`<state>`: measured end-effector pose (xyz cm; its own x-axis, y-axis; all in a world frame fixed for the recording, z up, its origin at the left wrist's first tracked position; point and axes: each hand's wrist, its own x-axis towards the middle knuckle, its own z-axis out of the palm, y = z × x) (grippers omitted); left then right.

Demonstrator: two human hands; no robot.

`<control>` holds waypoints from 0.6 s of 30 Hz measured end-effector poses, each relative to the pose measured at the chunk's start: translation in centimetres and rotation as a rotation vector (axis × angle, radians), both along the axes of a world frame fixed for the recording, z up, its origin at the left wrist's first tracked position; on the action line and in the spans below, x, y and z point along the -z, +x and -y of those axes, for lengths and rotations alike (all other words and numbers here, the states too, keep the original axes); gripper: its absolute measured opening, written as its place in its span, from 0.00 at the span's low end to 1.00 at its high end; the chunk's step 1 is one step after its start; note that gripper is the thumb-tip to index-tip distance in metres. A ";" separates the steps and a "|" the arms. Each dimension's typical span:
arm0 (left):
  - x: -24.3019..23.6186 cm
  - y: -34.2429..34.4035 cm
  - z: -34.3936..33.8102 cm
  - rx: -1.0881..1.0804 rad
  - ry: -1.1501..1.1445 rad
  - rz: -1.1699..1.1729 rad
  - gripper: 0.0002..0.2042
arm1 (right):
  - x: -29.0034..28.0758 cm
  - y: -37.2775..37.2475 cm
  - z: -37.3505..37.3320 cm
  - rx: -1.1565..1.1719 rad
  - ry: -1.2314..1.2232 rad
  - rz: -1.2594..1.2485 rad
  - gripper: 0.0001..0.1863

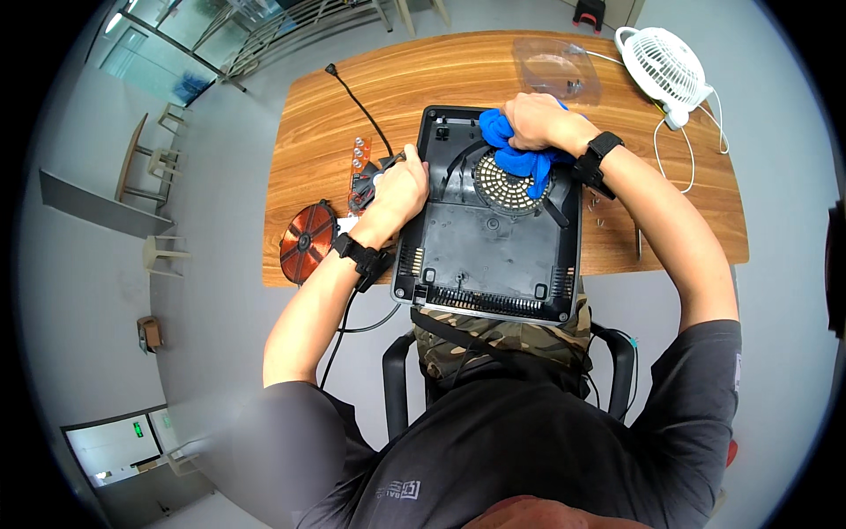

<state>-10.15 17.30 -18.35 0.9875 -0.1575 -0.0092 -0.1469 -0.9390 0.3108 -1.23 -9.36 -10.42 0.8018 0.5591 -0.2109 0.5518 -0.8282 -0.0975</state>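
A black plastic housing (489, 256) with slotted vents and a round grille (502, 194) lies open at the table's front edge, overhanging my lap. My left hand (401, 185) is closed around its left edge. My right hand (538, 123) holds a bunched blue cloth (520, 159) against the upper right of the housing, partly over the grille. Left of the housing sit a round copper coil (302, 242) and a black fan part (366, 187) beside a strip with small components (359, 154), partly hidden by my left hand.
A white fan (661, 66) with cables stands at the back right of the wooden table (344, 115), beside a clear plastic tray (529, 66). Small metal pieces lie right of the housing. A black plug (330, 69) with cord is at back left. Chair armrests (621, 353) flank my lap.
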 end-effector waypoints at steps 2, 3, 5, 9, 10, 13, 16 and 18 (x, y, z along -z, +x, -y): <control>-0.5 0.0 0.1 -0.003 -0.003 -0.026 0.17 | 0.0 0.0 -0.1 0.006 -0.011 -0.006 0.14; -0.7 -0.1 0.0 -0.001 -0.006 -0.039 0.17 | 0.0 0.0 -0.1 0.008 -0.016 -0.009 0.14; -1.2 -0.3 -0.1 0.011 0.002 -0.071 0.17 | 0.0 0.0 -0.2 0.014 -0.025 -0.007 0.14; -2.2 -1.4 -0.5 0.042 0.029 -0.114 0.18 | 0.0 -0.1 -0.1 0.019 -0.004 -0.001 0.13; -2.3 -1.7 -0.5 0.049 0.030 -0.117 0.18 | 0.3 0.0 0.0 0.023 -0.003 0.006 0.13; -2.2 -2.4 -0.7 0.056 -0.013 -0.109 0.19 | 1.5 0.5 0.1 0.025 0.020 0.031 0.13; -1.8 -2.5 -1.0 0.073 -0.016 -0.072 0.17 | 1.9 0.4 0.3 0.025 0.077 0.056 0.14; -1.7 -2.4 -0.8 0.084 -0.011 -0.044 0.15 | 2.0 0.2 0.7 0.028 0.131 0.079 0.15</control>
<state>-12.59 18.14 -16.69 0.9694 -0.2404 -0.0502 -0.2112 -0.9205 0.3287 -1.03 -10.02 -12.38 0.8284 0.5553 -0.0731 0.5393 -0.8261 -0.1632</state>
